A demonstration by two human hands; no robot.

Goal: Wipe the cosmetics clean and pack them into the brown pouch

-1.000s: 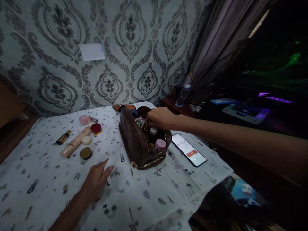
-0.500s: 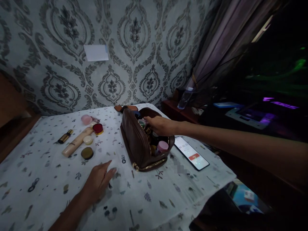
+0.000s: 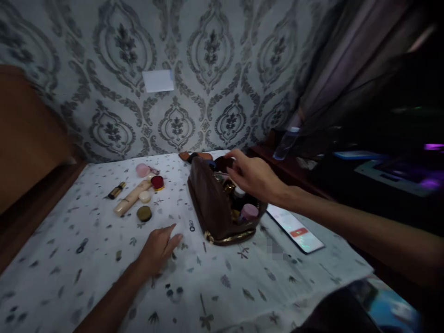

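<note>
A brown zip-up cosmetic bag (image 3: 210,201) stands unzipped on the patterned cloth. Over its opening hovers my right hand (image 3: 255,175), thumb and forefinger apart and nothing seen between them; its other fingers are partly hidden. Inside the bag I see a pink-lidded jar (image 3: 249,212), a white cap (image 3: 239,191) and gold-coloured pieces. My left hand (image 3: 157,247) is held over the cloth left of the bag, empty, thumb and forefinger apart. Beyond it lie a beige tube (image 3: 130,200), an olive round lid (image 3: 144,213), a cream round piece (image 3: 144,196) and a red-topped jar (image 3: 157,182).
A small dark-and-gold bottle (image 3: 117,190) and a pink ball-like item (image 3: 142,169) lie farther left. A lit phone (image 3: 298,231) rests right of the bag. Behind the bag is a brown strap-like item (image 3: 187,157). A clear bottle (image 3: 286,143) stands at the back right.
My right hand has lifted from inside the bag to above its opening, and its fingers have spread. The whole scene has shifted right as the camera turned left. My left hand keeps its pose.
</note>
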